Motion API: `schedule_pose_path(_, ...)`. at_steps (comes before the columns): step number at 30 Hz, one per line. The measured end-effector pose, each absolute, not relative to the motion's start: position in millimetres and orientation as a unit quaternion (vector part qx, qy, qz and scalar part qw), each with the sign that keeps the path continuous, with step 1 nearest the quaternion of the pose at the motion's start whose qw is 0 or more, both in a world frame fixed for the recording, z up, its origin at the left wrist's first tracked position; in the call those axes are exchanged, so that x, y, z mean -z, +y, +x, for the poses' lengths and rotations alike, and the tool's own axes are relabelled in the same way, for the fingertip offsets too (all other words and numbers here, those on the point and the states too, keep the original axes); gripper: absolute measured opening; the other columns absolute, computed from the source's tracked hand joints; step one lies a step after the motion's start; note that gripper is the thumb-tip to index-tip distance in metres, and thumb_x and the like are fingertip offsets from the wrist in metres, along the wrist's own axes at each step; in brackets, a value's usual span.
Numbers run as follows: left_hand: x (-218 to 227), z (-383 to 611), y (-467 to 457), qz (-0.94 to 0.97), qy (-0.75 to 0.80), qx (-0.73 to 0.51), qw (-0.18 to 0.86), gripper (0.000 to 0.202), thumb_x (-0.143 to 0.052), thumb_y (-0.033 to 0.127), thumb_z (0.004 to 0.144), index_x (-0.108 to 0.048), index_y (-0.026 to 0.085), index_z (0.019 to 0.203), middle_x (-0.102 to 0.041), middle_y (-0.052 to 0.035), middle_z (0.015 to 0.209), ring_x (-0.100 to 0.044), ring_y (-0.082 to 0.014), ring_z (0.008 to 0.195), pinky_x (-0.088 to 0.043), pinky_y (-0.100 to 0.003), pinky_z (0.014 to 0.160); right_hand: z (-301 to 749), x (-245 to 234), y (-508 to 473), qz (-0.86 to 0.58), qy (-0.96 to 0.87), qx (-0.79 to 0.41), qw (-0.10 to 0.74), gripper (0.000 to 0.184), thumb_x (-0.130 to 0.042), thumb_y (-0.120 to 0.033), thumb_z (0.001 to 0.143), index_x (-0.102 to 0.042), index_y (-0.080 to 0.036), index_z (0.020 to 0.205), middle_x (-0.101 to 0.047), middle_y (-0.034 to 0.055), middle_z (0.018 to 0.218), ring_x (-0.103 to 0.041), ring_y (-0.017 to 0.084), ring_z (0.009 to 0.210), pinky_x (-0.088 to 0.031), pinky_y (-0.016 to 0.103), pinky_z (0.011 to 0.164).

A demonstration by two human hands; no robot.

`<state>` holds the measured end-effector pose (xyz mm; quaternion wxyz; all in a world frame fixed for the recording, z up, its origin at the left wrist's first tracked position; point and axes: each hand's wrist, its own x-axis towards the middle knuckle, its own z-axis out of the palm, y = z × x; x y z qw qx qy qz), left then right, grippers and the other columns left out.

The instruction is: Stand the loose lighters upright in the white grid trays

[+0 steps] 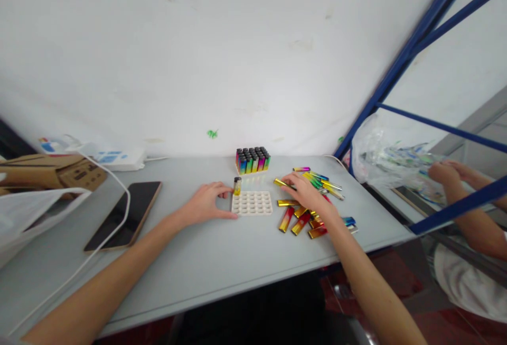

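A white tray with rows of round sockets (253, 203) lies flat on the grey table (206, 260). One lighter (236, 186) stands upright in its far left corner. My left hand (206, 205) rests against the tray's left edge, fingers curled around that edge, thumb near the lighter. My right hand (307, 192) lies palm down on a loose pile of shiny gold, red and rainbow lighters (304, 218), fingers reaching over one gold lighter (282, 183); whether it grips one I cannot make out. A full tray of rainbow lighters (252, 160) stands behind.
A black phone (124, 214) lies at the left with a white cable (119, 197) across it, beside a cardboard box (51, 171), a power strip (119, 159) and a white bag (27, 213). A blue frame (400, 65) bounds the right; another person's hands (447, 171) handle a plastic bag (388, 162) there.
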<state>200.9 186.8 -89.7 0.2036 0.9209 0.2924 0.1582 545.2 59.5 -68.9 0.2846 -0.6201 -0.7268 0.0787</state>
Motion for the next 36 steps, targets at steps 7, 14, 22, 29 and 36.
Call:
schedule_pose_path(7,88,200,184,0.924,0.286,-0.156,0.199,0.080,-0.081,0.082,0.071,-0.076,0.024,0.126,-0.072,-0.0049,0.108,-0.068,-0.0271,0.098,-0.049,-0.037,0.092,517,50,75,-0.630,-0.587,-0.145,0.487,0.048,-0.058,-0.057,0.101,-0.074,-0.019,0.126,-0.064,-0.0016,0.072,-0.050,0.016,0.060,-0.045,0.029,0.062)
schedule_pose_path(14,85,200,181,0.926,0.290,-0.147,0.191,0.076,-0.081,0.077,0.074,-0.075,0.023,0.127,-0.073,-0.0063,0.109,-0.069,-0.0294,0.102,-0.048,-0.039,0.094,464,51,100,-0.546,-0.463,-0.287,0.637,0.053,-0.072,-0.072,0.086,-0.069,-0.019,0.082,-0.052,-0.0030,0.068,-0.043,0.013,0.063,-0.041,0.026,0.059)
schedule_pose_path(22,86,200,179,0.930,0.285,-0.151,0.178,0.076,-0.079,0.079,0.075,-0.074,0.022,0.125,-0.073,-0.0068,0.108,-0.069,-0.0296,0.101,-0.048,-0.040,0.094,429,67,86,-0.501,-0.544,-0.362,0.568,0.064,-0.042,-0.086,0.097,-0.056,-0.024,0.086,-0.058,-0.0020,0.066,-0.057,0.017,0.062,-0.052,0.030,0.066)
schedule_pose_path(29,86,200,177,0.929,0.290,-0.150,0.175,0.074,-0.079,0.079,0.076,-0.073,0.022,0.124,-0.072,-0.0066,0.108,-0.068,-0.0319,0.104,-0.048,-0.042,0.096,417,74,85,-0.502,-0.501,-0.447,0.545,0.065,-0.055,-0.091,0.087,-0.044,-0.027,0.079,-0.035,-0.0091,0.060,-0.032,0.011,0.049,-0.028,0.023,0.043)
schedule_pose_path(36,86,201,177,0.931,0.292,-0.139,0.167,0.074,-0.081,0.075,0.077,-0.072,0.021,0.128,-0.071,-0.0075,0.110,-0.068,-0.0318,0.105,-0.047,-0.041,0.096,415,78,84,-0.560,-0.527,-0.330,0.547,0.063,-0.055,-0.079,0.093,-0.040,-0.026,0.063,-0.036,-0.0053,0.053,-0.034,0.013,0.054,-0.027,0.027,0.049)
